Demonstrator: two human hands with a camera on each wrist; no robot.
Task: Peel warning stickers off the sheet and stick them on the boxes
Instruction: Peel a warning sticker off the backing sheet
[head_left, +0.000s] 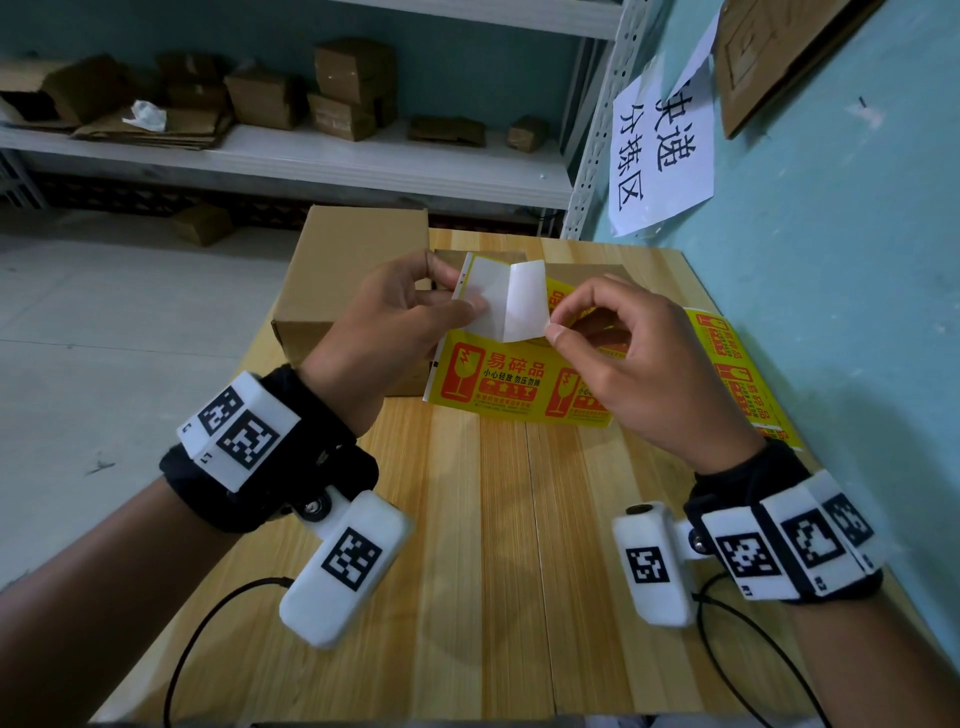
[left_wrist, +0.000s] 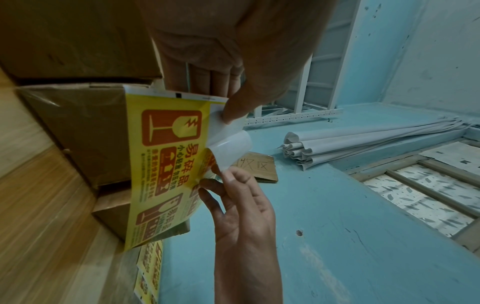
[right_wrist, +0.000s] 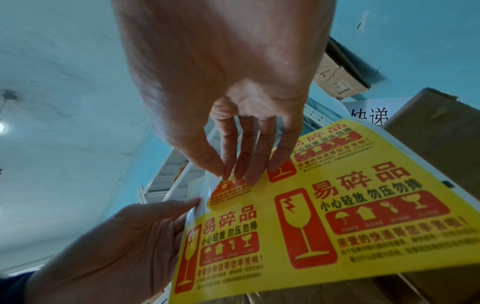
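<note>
Standing beyond both hands, a large brown cardboard box (head_left: 358, 270) sits on the pale wooden tabletop (head_left: 493, 571), with lower cardboard boxes (left_wrist: 85, 131) just beside it, behind the raised sheet. A long yellow sheet of red-printed warning stickers (head_left: 488, 382) is held up between the hands, above the table; its far part trails down to the right of the right hand onto the tabletop next to the teal wall (head_left: 831, 260). The left hand (head_left: 384, 322) pinches the sheet's white backing (head_left: 501, 304), thumb on the near face and fingers curled behind, where that backing is folded over toward the person. The right hand (head_left: 623, 358) is curled, thumb and fingertips (right_wrist: 249, 168) together on the corner of one yellow sticker (right_wrist: 228, 189) just right of the left thumb; that corner is curled up off the glossy backing. Farther beyond the hands, grey metal shelves (head_left: 311, 156) carry small cardboard cartons, and a white paper sign (head_left: 660, 150) with black characters hangs on the wall.
</note>
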